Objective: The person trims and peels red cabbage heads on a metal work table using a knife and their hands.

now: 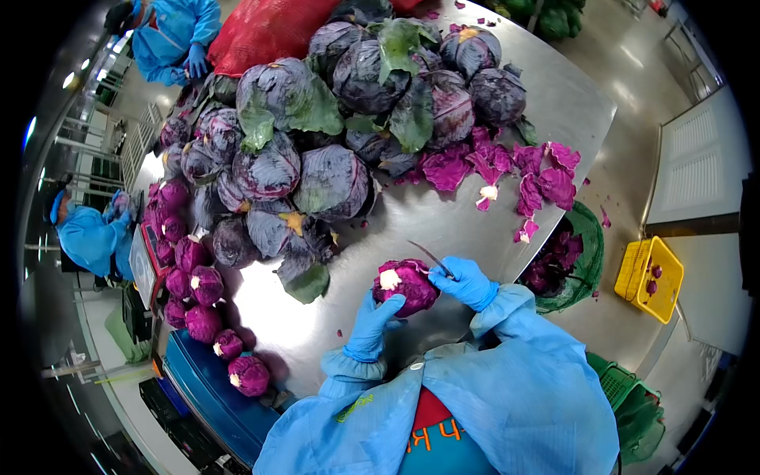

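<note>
Over the near edge of the table (574,91), both gloved hands at work on a red cabbage. The left hand (369,326) grasps the peeled cabbage (416,286) from below and the left, thumb across its near face; the pale cut stem faces the far left. The right hand (465,283) is closed around a knife (427,255), its thin curved blade pointing away above the cabbage; whether these fingertips touch the cabbage cannot be told. Beyond the hands, unpeeled cabbages (331,180) are heaped toward the far left, some with green outer leaves; a red sack (273,36) lies behind them at the far edge. Loose purple leaves (556,187) lie toward the right edge, beneath which stands a green net (587,237) containing more. Peeled cabbages (203,323) line the left edge, down to a blue bin (210,388) at the near left corner. Farther out: a yellow basket (670,286) on the floor at right; two co-workers in blue, one (172,36) beside the sack, the other (91,237) beyond the left edge
</note>
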`<control>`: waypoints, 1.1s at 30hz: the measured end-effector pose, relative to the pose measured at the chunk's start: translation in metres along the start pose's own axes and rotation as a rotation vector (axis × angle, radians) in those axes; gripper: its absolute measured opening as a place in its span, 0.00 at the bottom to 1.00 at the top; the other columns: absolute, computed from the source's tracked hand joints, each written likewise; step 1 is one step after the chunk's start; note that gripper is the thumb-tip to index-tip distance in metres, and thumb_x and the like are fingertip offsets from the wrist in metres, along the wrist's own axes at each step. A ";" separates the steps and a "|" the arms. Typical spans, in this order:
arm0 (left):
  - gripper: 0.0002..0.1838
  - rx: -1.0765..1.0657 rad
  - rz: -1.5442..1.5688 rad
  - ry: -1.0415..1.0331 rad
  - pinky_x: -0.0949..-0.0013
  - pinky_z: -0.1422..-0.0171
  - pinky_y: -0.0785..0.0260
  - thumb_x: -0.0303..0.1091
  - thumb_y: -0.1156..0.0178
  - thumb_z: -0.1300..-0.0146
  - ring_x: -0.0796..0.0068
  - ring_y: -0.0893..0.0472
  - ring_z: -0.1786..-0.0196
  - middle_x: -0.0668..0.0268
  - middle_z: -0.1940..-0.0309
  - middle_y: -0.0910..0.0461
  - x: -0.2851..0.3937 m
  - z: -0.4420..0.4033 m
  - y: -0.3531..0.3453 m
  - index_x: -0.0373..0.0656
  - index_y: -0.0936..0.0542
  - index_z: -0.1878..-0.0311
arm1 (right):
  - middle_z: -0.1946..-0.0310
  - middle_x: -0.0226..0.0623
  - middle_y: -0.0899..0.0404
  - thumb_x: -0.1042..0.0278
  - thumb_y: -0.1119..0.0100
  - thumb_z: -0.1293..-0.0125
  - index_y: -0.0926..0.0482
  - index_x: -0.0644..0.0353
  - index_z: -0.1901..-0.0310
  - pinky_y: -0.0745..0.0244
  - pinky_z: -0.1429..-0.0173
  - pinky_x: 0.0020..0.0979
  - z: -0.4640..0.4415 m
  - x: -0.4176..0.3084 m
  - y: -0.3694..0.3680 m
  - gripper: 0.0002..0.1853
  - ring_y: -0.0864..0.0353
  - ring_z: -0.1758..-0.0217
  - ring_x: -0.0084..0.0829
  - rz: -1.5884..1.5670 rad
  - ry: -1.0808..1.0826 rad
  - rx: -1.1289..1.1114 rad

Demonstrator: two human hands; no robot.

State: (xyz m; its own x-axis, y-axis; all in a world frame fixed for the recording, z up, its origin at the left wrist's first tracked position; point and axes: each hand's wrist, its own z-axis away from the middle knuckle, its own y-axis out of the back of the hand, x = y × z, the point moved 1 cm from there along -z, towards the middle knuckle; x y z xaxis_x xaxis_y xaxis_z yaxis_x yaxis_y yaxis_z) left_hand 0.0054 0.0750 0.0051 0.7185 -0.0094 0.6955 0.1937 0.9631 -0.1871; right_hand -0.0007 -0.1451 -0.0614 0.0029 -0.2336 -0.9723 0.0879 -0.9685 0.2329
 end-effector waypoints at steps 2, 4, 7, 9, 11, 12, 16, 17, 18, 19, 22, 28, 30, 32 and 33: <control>0.39 -0.030 0.298 0.039 0.54 0.40 0.24 0.46 0.31 0.41 0.65 0.22 0.41 0.60 0.41 0.25 -0.010 -0.008 0.002 0.40 0.36 0.31 | 0.78 0.30 0.23 0.60 0.34 0.35 0.18 0.61 0.66 0.32 0.73 0.28 0.005 -0.007 -0.006 0.12 0.28 0.77 0.21 -0.186 -0.099 -0.031; 0.37 -0.089 0.465 -0.045 0.54 0.37 0.25 0.41 0.30 0.41 0.64 0.22 0.40 0.60 0.41 0.25 -0.021 -0.019 0.003 0.40 0.35 0.32 | 0.81 0.26 0.27 0.60 0.35 0.34 0.18 0.60 0.66 0.34 0.76 0.26 0.010 -0.013 -0.018 0.11 0.30 0.81 0.20 -0.388 -0.133 -0.050; 0.37 -0.171 0.633 0.002 0.53 0.33 0.28 0.40 0.31 0.41 0.61 0.24 0.37 0.58 0.39 0.26 -0.029 -0.023 0.007 0.40 0.35 0.32 | 0.82 0.26 0.27 0.62 0.34 0.34 0.18 0.60 0.63 0.35 0.77 0.24 0.017 -0.020 -0.018 0.09 0.30 0.82 0.18 -0.802 -0.418 0.033; 0.40 -0.215 0.708 0.001 0.50 0.29 0.33 0.40 0.33 0.39 0.56 0.29 0.32 0.53 0.33 0.33 -0.037 -0.023 0.008 0.39 0.41 0.28 | 0.82 0.27 0.28 0.60 0.35 0.34 0.21 0.58 0.67 0.37 0.81 0.23 0.018 -0.026 -0.014 0.11 0.32 0.85 0.19 -0.930 -0.439 0.195; 0.43 -0.260 0.774 -0.005 0.44 0.29 0.35 0.43 0.32 0.40 0.53 0.31 0.31 0.52 0.31 0.36 -0.051 -0.032 0.013 0.41 0.43 0.27 | 0.83 0.28 0.28 0.56 0.36 0.34 0.22 0.57 0.71 0.39 0.82 0.23 0.016 -0.021 0.003 0.14 0.33 0.86 0.20 -1.170 -0.449 0.305; 0.45 -0.273 0.810 -0.007 0.40 0.29 0.36 0.45 0.31 0.42 0.51 0.32 0.30 0.51 0.30 0.36 -0.055 -0.034 0.015 0.42 0.43 0.27 | 0.81 0.28 0.26 0.52 0.39 0.34 0.24 0.55 0.72 0.40 0.84 0.23 0.017 -0.012 0.012 0.16 0.33 0.86 0.20 -1.162 -0.423 0.319; 0.49 -0.346 0.970 -0.050 0.31 0.30 0.39 0.50 0.30 0.47 0.46 0.34 0.29 0.51 0.29 0.38 -0.047 -0.035 0.015 0.46 0.43 0.26 | 0.51 0.34 0.18 0.53 0.42 0.32 0.23 0.55 0.45 0.24 0.39 0.40 0.033 -0.009 0.077 0.19 0.19 0.48 0.34 -1.448 -0.265 0.453; 0.49 -0.369 1.015 -0.068 0.31 0.30 0.40 0.51 0.30 0.47 0.45 0.35 0.29 0.51 0.29 0.38 -0.043 -0.033 0.014 0.47 0.43 0.26 | 0.53 0.35 0.17 0.52 0.41 0.33 0.22 0.56 0.47 0.24 0.40 0.39 0.040 0.006 0.099 0.20 0.18 0.50 0.34 -1.338 -0.303 0.657; 0.51 -0.461 1.053 -0.089 0.26 0.33 0.40 0.53 0.29 0.49 0.43 0.38 0.27 0.51 0.28 0.41 -0.052 -0.045 0.021 0.50 0.44 0.25 | 0.55 0.35 0.16 0.51 0.39 0.34 0.21 0.57 0.49 0.23 0.43 0.37 0.044 0.000 0.118 0.20 0.17 0.53 0.34 -1.213 -0.341 0.765; 0.52 -0.533 1.087 -0.100 0.26 0.33 0.40 0.53 0.28 0.50 0.44 0.39 0.27 0.51 0.27 0.41 -0.047 -0.045 0.021 0.50 0.43 0.25 | 0.66 0.32 0.17 0.49 0.38 0.35 0.21 0.55 0.56 0.21 0.64 0.30 0.056 0.008 0.141 0.17 0.18 0.69 0.28 -1.101 -0.409 0.820; 0.55 -0.705 1.121 -0.134 0.29 0.32 0.39 0.51 0.24 0.55 0.46 0.42 0.25 0.52 0.26 0.43 -0.019 -0.036 0.018 0.49 0.44 0.25 | 0.85 0.23 0.31 0.57 0.36 0.34 0.26 0.49 0.71 0.49 0.88 0.23 0.084 0.007 0.192 0.12 0.37 0.89 0.17 -0.536 -0.461 1.018; 0.61 -0.585 0.698 -0.397 0.42 0.26 0.41 0.42 0.18 0.63 0.52 0.43 0.24 0.53 0.26 0.44 -0.007 -0.043 0.007 0.46 0.44 0.25 | 0.56 0.34 0.22 0.67 0.38 0.33 0.25 0.62 0.39 0.30 0.56 0.13 0.119 0.083 0.218 0.22 0.24 0.62 0.17 0.583 -0.280 1.049; 0.63 -0.484 0.496 -0.512 0.45 0.25 0.42 0.39 0.16 0.65 0.53 0.42 0.24 0.53 0.26 0.44 -0.006 -0.047 0.008 0.45 0.44 0.25 | 0.56 0.30 0.22 0.68 0.42 0.32 0.28 0.58 0.35 0.31 0.68 0.14 0.089 0.023 0.177 0.24 0.25 0.67 0.14 -0.088 -0.348 0.985; 0.65 -0.451 0.164 -0.702 0.51 0.23 0.44 0.38 0.15 0.67 0.56 0.40 0.25 0.54 0.27 0.42 0.007 -0.041 0.004 0.43 0.46 0.25 | 0.58 0.29 0.22 0.67 0.45 0.30 0.29 0.55 0.33 0.33 0.75 0.15 0.060 -0.012 0.139 0.24 0.28 0.74 0.13 -0.341 -0.409 0.825; 0.65 -0.439 -0.002 -0.800 0.53 0.23 0.45 0.37 0.15 0.67 0.57 0.40 0.26 0.54 0.28 0.41 0.015 -0.039 -0.001 0.43 0.47 0.25 | 0.60 0.29 0.20 0.68 0.46 0.29 0.29 0.54 0.33 0.35 0.78 0.15 0.051 -0.017 0.125 0.23 0.30 0.78 0.12 -0.446 -0.442 0.743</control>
State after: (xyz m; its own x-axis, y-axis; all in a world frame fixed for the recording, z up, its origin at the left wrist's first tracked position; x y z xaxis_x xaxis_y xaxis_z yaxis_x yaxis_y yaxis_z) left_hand 0.0418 0.0634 -0.0115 0.0719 0.3360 0.9391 0.5492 0.7726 -0.3185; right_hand -0.0404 -0.2664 -0.0152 -0.2662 0.3037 -0.9148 -0.6616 -0.7478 -0.0557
